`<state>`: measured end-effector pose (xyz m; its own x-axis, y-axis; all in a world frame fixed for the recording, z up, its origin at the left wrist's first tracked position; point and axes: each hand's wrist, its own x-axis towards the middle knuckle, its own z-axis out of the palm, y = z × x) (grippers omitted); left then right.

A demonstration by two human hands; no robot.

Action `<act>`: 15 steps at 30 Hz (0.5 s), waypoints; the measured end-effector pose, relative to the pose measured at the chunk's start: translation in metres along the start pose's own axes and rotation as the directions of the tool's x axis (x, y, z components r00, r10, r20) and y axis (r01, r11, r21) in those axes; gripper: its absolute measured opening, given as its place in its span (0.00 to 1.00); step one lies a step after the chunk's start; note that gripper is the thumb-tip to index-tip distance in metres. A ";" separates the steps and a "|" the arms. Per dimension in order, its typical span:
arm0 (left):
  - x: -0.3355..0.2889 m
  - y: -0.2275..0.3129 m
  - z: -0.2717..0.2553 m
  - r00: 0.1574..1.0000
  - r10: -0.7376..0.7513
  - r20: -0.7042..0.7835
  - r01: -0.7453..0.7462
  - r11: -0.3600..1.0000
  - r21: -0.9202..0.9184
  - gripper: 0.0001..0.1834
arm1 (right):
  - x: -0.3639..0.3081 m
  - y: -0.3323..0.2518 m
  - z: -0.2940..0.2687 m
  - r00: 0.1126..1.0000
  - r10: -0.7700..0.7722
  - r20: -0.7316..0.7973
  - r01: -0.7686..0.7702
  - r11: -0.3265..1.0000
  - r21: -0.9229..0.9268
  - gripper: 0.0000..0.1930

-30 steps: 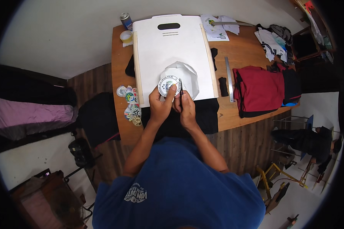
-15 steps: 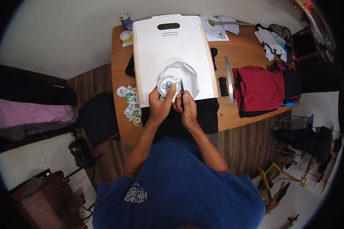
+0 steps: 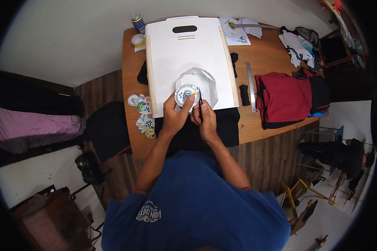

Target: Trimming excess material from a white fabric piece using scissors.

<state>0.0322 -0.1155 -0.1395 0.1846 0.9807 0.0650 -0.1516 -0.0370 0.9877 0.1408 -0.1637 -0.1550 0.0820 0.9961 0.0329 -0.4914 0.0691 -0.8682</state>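
Note:
My left hand (image 3: pixel 176 115) pinches a round printed emblem (image 3: pixel 184 88), white with a dark ring of lettering and a coloured middle. Its thumb lies on the front of the emblem. Close by on the right, my right hand (image 3: pixel 206 121) is closed around a pair of dark scissors (image 3: pixel 200 97), whose blades point up along the emblem's right edge. A curled strip of white paper (image 3: pixel 211 85) loops behind and to the right of the emblem. Both hands are above the near edge of a large white board (image 3: pixel 188 54); the scissors' handles are mostly hidden by my fingers.
Left of the board lie several cut-out round stickers (image 3: pixel 145 121). Behind them stand a tape roll (image 3: pixel 138 40) and a spray can (image 3: pixel 138 24). On the right are a steel ruler (image 3: pixel 251 85), folded red cloth (image 3: pixel 280 98) and printed sheets (image 3: pixel 237 33). Another person (image 3: pixel 343 157) is at far right.
The emblem has turned slightly in my left hand and shifted a little to the right. The scissors stay at its right edge, tilted slightly differently.

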 end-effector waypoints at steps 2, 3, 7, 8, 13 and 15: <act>0.000 0.000 -0.001 1.000 0.000 0.000 0.000 1.000 0.005 0.09 | 0.000 0.000 0.001 1.000 0.002 -0.001 -0.002 1.000 0.001 0.19; 0.000 0.000 -0.001 1.000 0.001 0.001 -0.001 1.000 0.009 0.09 | 0.000 0.000 0.001 1.000 -0.003 0.000 0.003 1.000 0.002 0.19; 0.000 -0.001 0.000 1.000 -0.013 -0.003 0.013 1.000 0.004 0.09 | 0.000 0.000 0.002 1.000 0.001 -0.005 -0.001 1.000 0.008 0.19; 0.000 -0.001 0.000 1.000 -0.013 -0.003 0.013 1.000 0.004 0.09 | 0.000 0.000 0.002 1.000 0.001 -0.005 -0.001 1.000 0.008 0.19; 0.000 0.000 0.000 1.000 -0.010 -0.003 0.010 1.000 0.001 0.09 | 0.000 0.002 0.001 1.000 0.000 -0.005 0.000 1.000 0.017 0.18; 0.000 -0.001 -0.001 1.000 -0.007 0.001 0.007 1.000 0.001 0.09 | 0.000 0.001 0.001 1.000 0.009 -0.011 -0.009 1.000 0.012 0.18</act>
<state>0.0309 -0.1155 -0.1408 0.1865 0.9807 0.0584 -0.1496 -0.0304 0.9883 0.1391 -0.1635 -0.1554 0.0873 0.9960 0.0198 -0.5023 0.0612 -0.8625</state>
